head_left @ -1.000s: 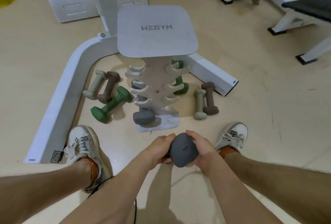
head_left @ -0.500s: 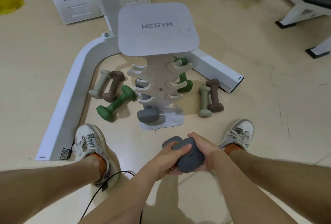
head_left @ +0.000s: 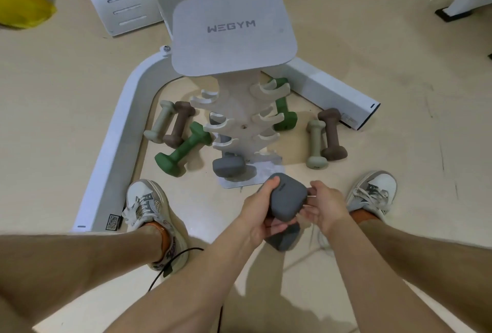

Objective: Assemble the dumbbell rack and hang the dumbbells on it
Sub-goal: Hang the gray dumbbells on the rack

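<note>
Head view: dark grey matte dumbbell point(head_left: 286, 203), lower centre of the frame, held before the white tree-shaped rack point(head_left: 241, 122). Left hand point(head_left: 259, 212) fingers wrap it; right hand point(head_left: 323, 206) fingers touch its head. Likely heavy, rigid, grippy; best held at the handle.

Dumbbells point(head_left: 183, 147) lie left and right of rack point(head_left: 239, 119)

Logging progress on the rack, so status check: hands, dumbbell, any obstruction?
Left hand gripping grey dumbbell; right hand steadying its end. Rack upright, one grey dumbbell seated low. Nothing between hands and rack.
</note>
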Available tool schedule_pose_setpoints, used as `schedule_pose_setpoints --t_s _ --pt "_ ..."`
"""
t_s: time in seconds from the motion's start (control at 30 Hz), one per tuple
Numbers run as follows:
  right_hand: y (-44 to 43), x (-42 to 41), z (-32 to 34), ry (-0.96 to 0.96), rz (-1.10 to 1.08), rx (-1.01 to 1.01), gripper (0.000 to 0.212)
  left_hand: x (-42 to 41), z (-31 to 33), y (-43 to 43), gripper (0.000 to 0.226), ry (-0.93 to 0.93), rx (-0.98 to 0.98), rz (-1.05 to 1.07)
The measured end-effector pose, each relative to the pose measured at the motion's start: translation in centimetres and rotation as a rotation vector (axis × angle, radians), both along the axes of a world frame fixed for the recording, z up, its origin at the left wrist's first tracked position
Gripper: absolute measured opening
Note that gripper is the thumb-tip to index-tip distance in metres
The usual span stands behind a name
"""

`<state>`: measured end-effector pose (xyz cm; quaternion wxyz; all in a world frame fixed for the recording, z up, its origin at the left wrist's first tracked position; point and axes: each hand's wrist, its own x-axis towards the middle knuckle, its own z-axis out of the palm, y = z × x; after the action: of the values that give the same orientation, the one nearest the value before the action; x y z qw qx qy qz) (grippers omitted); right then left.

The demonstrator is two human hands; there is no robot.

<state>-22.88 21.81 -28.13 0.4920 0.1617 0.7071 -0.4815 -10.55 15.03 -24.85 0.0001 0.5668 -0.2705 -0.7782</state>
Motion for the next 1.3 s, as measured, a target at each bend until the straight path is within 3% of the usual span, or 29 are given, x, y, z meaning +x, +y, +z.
schedule_pose_setpoints --t_s 0.07,0.2,0.27,0.33,0.47,0.57,0.67,0.77,0.9,0.97,1.03,1.1,1.13,1.2,1.3 --pt "0.6 1.0 -1.3 -0.004 -0.021 -0.004 0.025 -0.4 0.4 0.2 0.035 0.035 0.023 0.044" --pt "1.7 2.4 -1.3 0.214 0.429 -0.102 0.024 -1.5 0.9 0.2 0.037 0.109 0.009 0.076" --pt "1.2 2.5 -0.5 0.263 0.542 -0.162 0.017 -2.1 1.5 -0.2 0.042 0.134 0.009 0.095" --pt "0.3 2.4 0.6 0.344 0.516 -0.202 0.022 -2.5 2.6 -1.0 0.044 0.150 -0.004 0.075" --pt "-1.5 2.0 2.0 0.403 0.432 -0.204 0.024 -2.8 4.6 -4.0 0.059 0.027 -0.199 -0.246" --pt "-2.4 2.3 3.7 0.220 0.258 -0.273 0.015 -3.1 5.2 -5.8 0.064 -0.038 -0.436 -0.396" --pt "-3.2 2.3 4.4 -0.068 -0.003 -0.344 0.026 -2.0 4.7 -5.9 0.055 -0.013 -0.589 -0.582" --pt "-3.7 1.9 4.7 -0.214 -0.181 -0.452 0.039 -0.2 4.2 -5.6 0.053 0.135 -0.400 -0.699" --pt "-3.8 1.1 4.6 -0.404 -0.439 -0.607 0.039 1.5 4.5 -6.1 0.064 0.317 -0.066 -0.590" --pt "-3.4 0.7 4.4 -0.470 -0.569 -0.688 0.038 1.6 4.7 -5.9 0.080 0.356 0.051 -0.572" --pt "-3.1 0.8 3.7 -0.426 -0.546 -0.724 0.022 1.1 5.1 -5.5 0.094 0.311 0.068 -0.600" --pt "-2.7 0.8 3.0 -0.347 -0.450 -0.704 0.042 0.2 5.5 -5.1 0.093 0.275 0.028 -0.607" --pt "-2.6 0.9 3.3 -0.326 -0.420 -0.683 0.042 -0.1 5.7 -5.0 0.092 0.263 0.014 -0.594" --pt "-2.3 0.7 3.2 -0.314 -0.406 -0.704 0.021 -0.4 5.8 -4.9 0.095 0.256 0.006 -0.577" --pt "-2.6 -0.2 4.2 -0.367 -0.355 -0.682 0.037 -0.6 5.3 -4.2 0.087 0.242 -0.003 -0.500"
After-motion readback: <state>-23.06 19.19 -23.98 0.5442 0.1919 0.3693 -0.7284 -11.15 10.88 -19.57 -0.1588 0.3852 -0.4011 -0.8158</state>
